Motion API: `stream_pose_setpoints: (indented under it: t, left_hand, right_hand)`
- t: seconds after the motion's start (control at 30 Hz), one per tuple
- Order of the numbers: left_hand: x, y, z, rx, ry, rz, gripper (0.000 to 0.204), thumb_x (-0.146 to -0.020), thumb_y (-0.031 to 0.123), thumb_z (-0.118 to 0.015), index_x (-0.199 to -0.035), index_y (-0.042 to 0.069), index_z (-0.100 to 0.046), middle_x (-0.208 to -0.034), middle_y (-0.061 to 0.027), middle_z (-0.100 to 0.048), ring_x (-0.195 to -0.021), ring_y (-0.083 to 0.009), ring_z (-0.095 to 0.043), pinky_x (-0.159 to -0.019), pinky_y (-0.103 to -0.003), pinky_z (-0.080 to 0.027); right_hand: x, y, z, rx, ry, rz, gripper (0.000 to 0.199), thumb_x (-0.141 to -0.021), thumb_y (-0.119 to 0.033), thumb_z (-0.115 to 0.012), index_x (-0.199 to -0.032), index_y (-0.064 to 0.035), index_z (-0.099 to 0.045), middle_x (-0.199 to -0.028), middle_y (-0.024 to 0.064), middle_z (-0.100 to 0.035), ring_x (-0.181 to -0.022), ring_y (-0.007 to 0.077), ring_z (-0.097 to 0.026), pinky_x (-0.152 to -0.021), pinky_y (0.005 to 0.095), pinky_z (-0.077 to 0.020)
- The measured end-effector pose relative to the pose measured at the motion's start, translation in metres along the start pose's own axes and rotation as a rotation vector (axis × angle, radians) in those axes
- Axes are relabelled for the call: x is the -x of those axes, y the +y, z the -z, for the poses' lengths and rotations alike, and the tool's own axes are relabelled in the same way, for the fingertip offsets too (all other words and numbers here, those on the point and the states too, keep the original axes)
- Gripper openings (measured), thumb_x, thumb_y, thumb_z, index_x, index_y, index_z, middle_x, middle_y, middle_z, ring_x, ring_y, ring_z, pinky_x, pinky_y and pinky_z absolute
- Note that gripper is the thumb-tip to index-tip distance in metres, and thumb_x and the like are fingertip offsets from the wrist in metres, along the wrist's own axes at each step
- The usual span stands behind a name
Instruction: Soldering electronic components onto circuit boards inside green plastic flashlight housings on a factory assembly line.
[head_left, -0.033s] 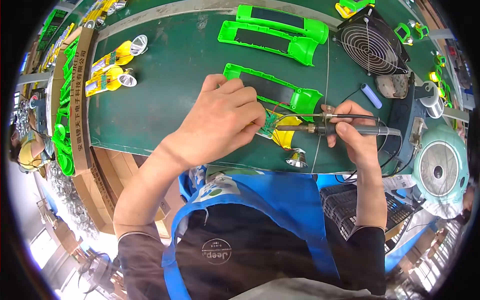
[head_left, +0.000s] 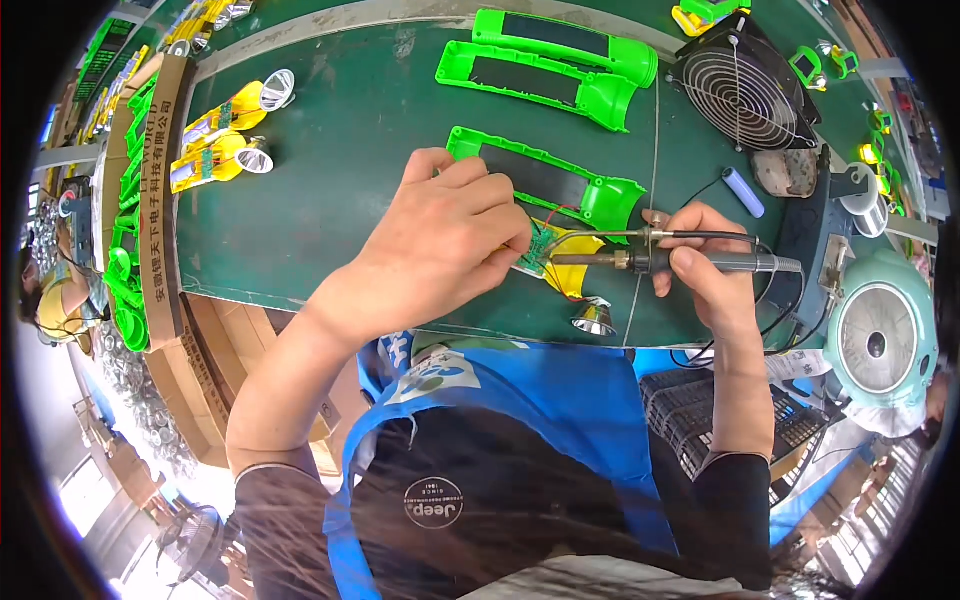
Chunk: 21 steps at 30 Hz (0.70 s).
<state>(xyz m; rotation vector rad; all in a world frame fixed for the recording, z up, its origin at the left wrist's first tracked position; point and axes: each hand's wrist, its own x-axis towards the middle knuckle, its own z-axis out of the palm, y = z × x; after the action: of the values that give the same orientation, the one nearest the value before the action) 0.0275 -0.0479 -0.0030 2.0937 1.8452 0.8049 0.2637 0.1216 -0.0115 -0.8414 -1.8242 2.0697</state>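
Observation:
My right hand (head_left: 715, 265) grips a soldering iron (head_left: 690, 260) with a thin bent metal tube clamped above its barrel. The tip end points left at a small green circuit board (head_left: 539, 245) on a yellow plastic piece (head_left: 572, 277). My left hand (head_left: 450, 240) is pinched closed at the board's left edge; its fingertips hide what they hold. Thin red and dark wires run from the board. A silver reflector cup (head_left: 595, 318) lies at the near end of the yellow piece. Just beyond, a green half-shell housing (head_left: 545, 180) with a dark panel rests on the table.
Green housings (head_left: 540, 80) lie at the back, left of a black fan (head_left: 745, 90). A blue cylindrical cell (head_left: 742, 192) lies near the dark blue soldering station (head_left: 800, 240). Yellow reflector assemblies (head_left: 225, 160) sit at left beside a cardboard box (head_left: 165, 220). A mint-green round device (head_left: 880, 330) stands at right.
The soldering iron has shifted very slightly to the right. Dark hair-like strands now blur across the lower edge. My left hand looks unmoved.

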Motion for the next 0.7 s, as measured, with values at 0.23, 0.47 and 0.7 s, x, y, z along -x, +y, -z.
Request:
stream_pose_setpoints:
  t: [0.23, 0.47, 0.7]
  left_hand:
    - [0.000, -0.003, -0.003, -0.014, -0.005, -0.006, 0.020, -0.068, 0.005, -0.073, -0.080, 0.013, -0.059, -0.079, -0.0003, -0.053, -0.080, -0.0212, -0.053, -0.084, -0.039, -0.037]
    - [0.001, -0.003, -0.003, -0.061, -0.013, 0.007, 0.019, -0.070, 0.007, -0.073, -0.081, 0.014, -0.059, -0.079, 0.0004, -0.054, -0.081, -0.0203, -0.054, -0.086, -0.039, -0.037]
    - [-0.001, -0.002, -0.005, -0.037, 0.064, -0.004, 0.022, -0.068, 0.005, -0.073, -0.081, 0.015, -0.059, -0.078, 0.0008, -0.055, -0.077, -0.0199, -0.055, -0.085, -0.039, -0.037]
  right_hand:
    - [0.000, -0.003, -0.002, 0.101, -0.074, 0.045, 0.020, -0.083, -0.016, -0.071, -0.090, -0.0017, -0.059, -0.067, 0.0028, -0.065, -0.063, 0.0106, -0.063, -0.108, 0.0409, -0.0375]
    - [0.000, 0.002, 0.001, 0.168, -0.080, 0.148, 0.019, -0.081, -0.015, -0.071, -0.087, -0.0020, -0.060, -0.069, 0.0038, -0.067, -0.065, 0.0113, -0.065, -0.110, 0.0467, -0.0350]
    - [0.006, 0.014, 0.007, -0.014, -0.011, 0.191, 0.023, -0.084, -0.018, -0.070, -0.093, -0.0006, -0.058, -0.070, 0.0070, -0.067, -0.066, 0.0141, -0.066, -0.111, 0.0488, -0.0344]
